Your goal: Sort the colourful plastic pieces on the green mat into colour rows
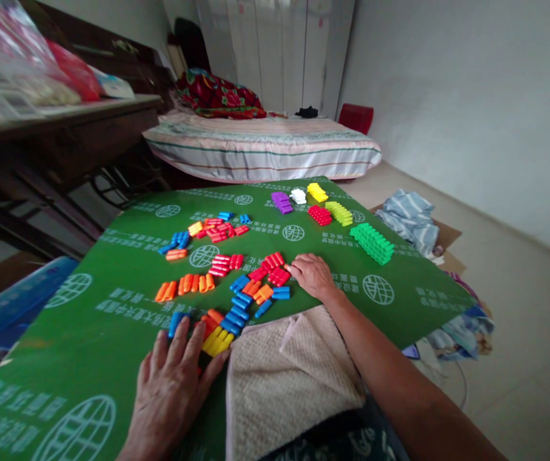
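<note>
- Left hand (171, 378): palm down, fingers spread, gripping nothing visible; fingertips at a blue piece (177, 322), thumb at the yellow pieces (217, 341).
- Right hand (310, 275): fingers bent, fingertips at the edge of the near red pieces (278, 276); whether any is gripped, cannot tell.
- Beige towel (294, 384): folded, between hand and forearm, at the near table edge.
- Blue row (239, 307): short tubular pieces, between the hands, running up from the yellow pieces.
- Orange row (191, 283): side by side, beyond the left hand.
- Far red pieces (219, 229): loose cluster farther up, mixed with blue and yellow-orange.
- Joined blocks, far right of the cluster: purple block (282, 202), white block (298, 196), yellow block (317, 192), red block (319, 215), lime block (339, 213), green block (372, 243), the largest.
- Table (125, 275): green top, white globe prints and lettering, bearing all pieces.
- Bed (265, 150): striped cover, beyond the table; red floral quilt (219, 95) heaped on it.
- Wardrobe (275, 51): pale, behind the bed.
</note>
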Demonstrator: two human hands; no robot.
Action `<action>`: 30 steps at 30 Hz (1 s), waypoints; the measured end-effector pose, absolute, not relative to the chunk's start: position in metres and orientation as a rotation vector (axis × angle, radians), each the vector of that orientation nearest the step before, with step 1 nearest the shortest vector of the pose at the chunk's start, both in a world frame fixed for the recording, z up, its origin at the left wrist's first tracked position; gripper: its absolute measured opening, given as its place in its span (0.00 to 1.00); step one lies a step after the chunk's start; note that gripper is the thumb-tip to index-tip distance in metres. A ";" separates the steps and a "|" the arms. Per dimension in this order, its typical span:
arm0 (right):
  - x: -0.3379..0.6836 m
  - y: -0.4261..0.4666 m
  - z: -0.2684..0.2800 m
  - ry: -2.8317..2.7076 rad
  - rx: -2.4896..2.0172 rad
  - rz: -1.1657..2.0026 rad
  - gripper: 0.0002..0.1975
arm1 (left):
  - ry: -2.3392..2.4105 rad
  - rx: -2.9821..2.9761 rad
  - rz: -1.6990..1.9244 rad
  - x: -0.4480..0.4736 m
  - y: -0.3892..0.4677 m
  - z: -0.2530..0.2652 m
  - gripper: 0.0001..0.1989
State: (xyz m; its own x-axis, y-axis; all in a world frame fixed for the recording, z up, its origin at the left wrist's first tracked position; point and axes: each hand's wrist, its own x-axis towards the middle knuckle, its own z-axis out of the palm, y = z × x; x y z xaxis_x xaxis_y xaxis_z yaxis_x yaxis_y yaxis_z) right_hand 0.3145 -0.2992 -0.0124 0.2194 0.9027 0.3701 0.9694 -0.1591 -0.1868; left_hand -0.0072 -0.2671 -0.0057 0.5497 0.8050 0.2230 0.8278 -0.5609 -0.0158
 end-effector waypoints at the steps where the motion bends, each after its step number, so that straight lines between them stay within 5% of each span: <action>1: 0.315 -0.299 -0.012 -1.736 -2.117 -0.239 0.20 | -1.395 -2.654 -0.301 -0.006 -0.266 -0.005 0.35; 17: 0.320 -0.298 -0.019 -1.736 -2.069 -0.206 0.19 | -1.300 -2.670 -0.425 -0.002 -0.255 -0.012 0.39; 30: 0.319 -0.300 -0.026 -1.703 -1.994 -0.221 0.17 | -1.174 -2.575 -0.546 -0.005 -0.258 -0.021 0.33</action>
State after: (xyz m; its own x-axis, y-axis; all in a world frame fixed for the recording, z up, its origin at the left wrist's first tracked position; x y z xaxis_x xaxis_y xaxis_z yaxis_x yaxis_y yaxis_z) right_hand 0.3191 -0.3004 -0.0263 0.2027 0.8773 0.4351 0.9594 -0.0888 -0.2679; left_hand -0.0051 -0.2576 -0.0209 0.6031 0.6672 0.4372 0.7642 -0.6403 -0.0771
